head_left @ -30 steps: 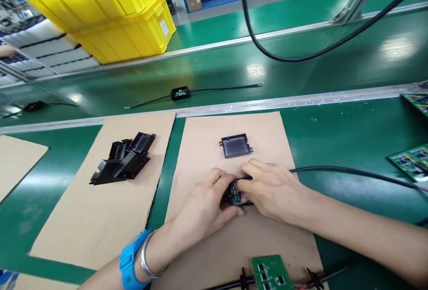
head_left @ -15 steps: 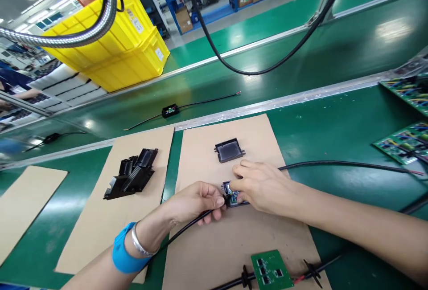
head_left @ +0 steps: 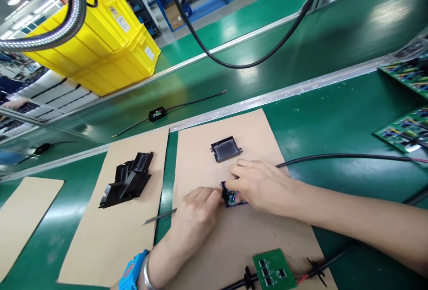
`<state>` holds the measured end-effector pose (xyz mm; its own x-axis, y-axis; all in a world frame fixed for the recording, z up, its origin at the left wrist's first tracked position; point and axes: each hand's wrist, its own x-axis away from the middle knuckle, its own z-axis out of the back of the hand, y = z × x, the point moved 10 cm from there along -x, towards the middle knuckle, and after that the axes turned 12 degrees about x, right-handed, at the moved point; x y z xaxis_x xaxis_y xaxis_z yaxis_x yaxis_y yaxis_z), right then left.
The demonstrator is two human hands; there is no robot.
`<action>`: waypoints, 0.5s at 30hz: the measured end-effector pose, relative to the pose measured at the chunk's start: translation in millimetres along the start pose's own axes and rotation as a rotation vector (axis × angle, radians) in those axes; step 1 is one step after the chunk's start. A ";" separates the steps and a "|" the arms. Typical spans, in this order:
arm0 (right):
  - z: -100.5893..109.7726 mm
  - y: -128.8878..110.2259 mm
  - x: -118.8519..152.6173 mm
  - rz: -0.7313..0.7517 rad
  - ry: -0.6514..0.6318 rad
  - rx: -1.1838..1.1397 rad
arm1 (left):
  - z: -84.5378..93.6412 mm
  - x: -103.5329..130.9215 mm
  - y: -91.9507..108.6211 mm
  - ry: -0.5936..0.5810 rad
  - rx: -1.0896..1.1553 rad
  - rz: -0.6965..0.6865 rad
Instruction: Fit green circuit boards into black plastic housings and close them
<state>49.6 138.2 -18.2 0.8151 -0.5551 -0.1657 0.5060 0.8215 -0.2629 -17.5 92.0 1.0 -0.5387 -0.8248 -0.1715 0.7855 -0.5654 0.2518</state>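
Observation:
A small black plastic case (head_left: pixel 230 205) with a green circuit board (head_left: pixel 231 197) inside lies on the cardboard sheet in front of me. My right hand (head_left: pixel 256 187) is closed over the case's right part, fingers on its edges, and hides much of it. From beyond that hand a black cable (head_left: pixel 321 157) runs right. My left hand (head_left: pixel 200 212), back upward, is closed at the case's left end on a second black cable (head_left: pixel 163 215). This cable's free end pokes out left of the hand; the fingertips are hidden. Just behind is a black case cover (head_left: pixel 226 149).
Several black case parts (head_left: pixel 129 178) lie piled on the left cardboard (head_left: pixel 87 245). Near me sits a green board (head_left: pixel 276 267) with thick cables. Wired circuit boards (head_left: pixel 404 127) are at right. Behind a metal rail, a cabled case (head_left: pixel 157 113) rests near yellow crates (head_left: pixel 100 58). A black cable (head_left: pixel 247 65) hangs overhead.
My left hand has turned over from a side pinch to back upward. Its cable, formerly running along the forearm, now points left. My right hand stays on the case. The view has shifted slightly.

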 end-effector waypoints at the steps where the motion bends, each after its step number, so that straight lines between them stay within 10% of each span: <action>1: -0.2 0.1 0.2 -0.004 -0.007 0.006 | -3.9 -1.0 4.2 -0.042 -0.087 0.000; 15: -5.4 -3.4 -54.4 -0.119 -0.567 0.171 | -7.5 8.2 1.1 0.027 -0.063 0.022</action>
<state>2.0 165.0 -13.5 0.7497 -0.5268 0.4006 0.6027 0.7935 -0.0843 -18.8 84.7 -7.2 -0.5138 -0.8362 -0.1921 0.8149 -0.5456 0.1954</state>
